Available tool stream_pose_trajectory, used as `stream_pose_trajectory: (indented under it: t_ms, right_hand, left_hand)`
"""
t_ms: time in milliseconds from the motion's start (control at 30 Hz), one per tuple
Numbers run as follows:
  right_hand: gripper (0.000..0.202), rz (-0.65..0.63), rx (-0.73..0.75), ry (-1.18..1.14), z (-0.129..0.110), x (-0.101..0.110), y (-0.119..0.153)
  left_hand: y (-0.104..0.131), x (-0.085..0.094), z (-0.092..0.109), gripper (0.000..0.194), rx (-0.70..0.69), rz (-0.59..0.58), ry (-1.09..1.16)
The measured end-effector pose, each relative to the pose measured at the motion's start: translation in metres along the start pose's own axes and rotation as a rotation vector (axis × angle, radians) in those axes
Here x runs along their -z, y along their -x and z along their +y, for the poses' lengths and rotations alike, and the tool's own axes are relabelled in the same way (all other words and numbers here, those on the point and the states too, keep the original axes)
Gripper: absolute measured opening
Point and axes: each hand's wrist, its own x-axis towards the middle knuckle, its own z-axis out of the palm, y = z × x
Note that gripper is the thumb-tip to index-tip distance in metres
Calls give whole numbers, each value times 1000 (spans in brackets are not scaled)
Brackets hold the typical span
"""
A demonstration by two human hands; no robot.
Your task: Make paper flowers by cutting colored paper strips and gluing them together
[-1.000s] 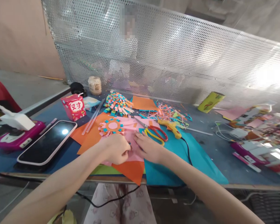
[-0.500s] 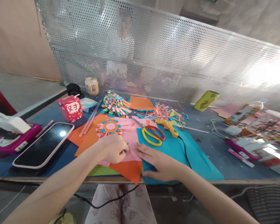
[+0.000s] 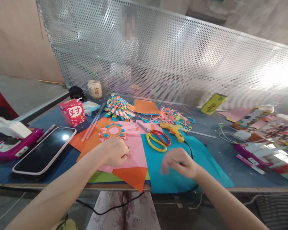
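My left hand (image 3: 114,151) rests as a closed fist on a pink paper sheet (image 3: 135,155), with a small dark tip poking out at its fingertips; the rest of that item is hidden. My right hand (image 3: 180,163) hovers blurred above a teal sheet (image 3: 206,172), fingers loose and holding nothing. Yellow-and-red scissors (image 3: 156,140) lie just beyond it, beside a yellow glue gun (image 3: 174,129). A paper rosette (image 3: 114,131) with an orange ring sits right above my left hand. An orange sheet (image 3: 132,177) overhangs the table edge.
A phone (image 3: 44,150) and a purple device (image 3: 14,143) lie at the left. A red carton (image 3: 73,111), a multicoloured rosette (image 3: 118,107), paper scraps (image 3: 172,115), a jar (image 3: 94,88) and a yellow box (image 3: 213,103) stand farther back. A perforated metal screen (image 3: 182,64) has a person behind it.
My right hand has left the pink sheet, slid right over the teal paper and lifted off it. My left hand stays closed on the pink sheet, shifted slightly left.
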Motion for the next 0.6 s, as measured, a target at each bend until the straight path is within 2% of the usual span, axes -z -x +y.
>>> stream_pose_trajectory:
  t_ms: [67, 167, 200, 233, 300, 333, 367, 400, 433, 500, 533, 600]
  right_hand:
    - [33, 55, -132, 190, 5, -3, -20]
    - [53, -158, -200, 332, 11, -15, -47]
    - [59, -186, -190, 328, 11, -17, -48]
    - [59, -202, -158, 291, 11, -17, -45]
    - [38, -223, -57, 102, 8, -9, -28]
    - [34, -217, -36, -20, 6, -3, -17]
    - [43, -225, -24, -141, 5, 4, -8]
    - [54, -163, -18, -239, 4, 10, -2]
    - [57, -79, -22, -267, 3, 14, 1]
    - [39, 45, -103, -66, 3, 13, -7]
    - [34, 60, -112, 81, 3, 8, -14]
    - [39, -36, -101, 316, 5, -7, -30]
  left_hand:
    - [-1, 4, 1, 24, -4, -74, -19]
    - [-2, 10, 4, 27, 35, -166, -60]
    - [-2, 11, 6, 27, 52, -182, -73]
    - [-2, 13, 7, 27, 64, -193, -81]
    - [-3, 14, 8, 27, 70, -206, -84]
    - [-3, 15, 9, 27, 70, -209, -83]
    - [-3, 15, 9, 27, 69, -212, -84]
    - [-4, 15, 9, 27, 66, -212, -84]
    - [-4, 14, 9, 27, 65, -204, -84]
    - [-4, 14, 9, 26, 60, -173, -72]
    - [-3, 13, 9, 25, 59, -156, -64]
    - [-3, 13, 8, 24, 63, -133, -58]
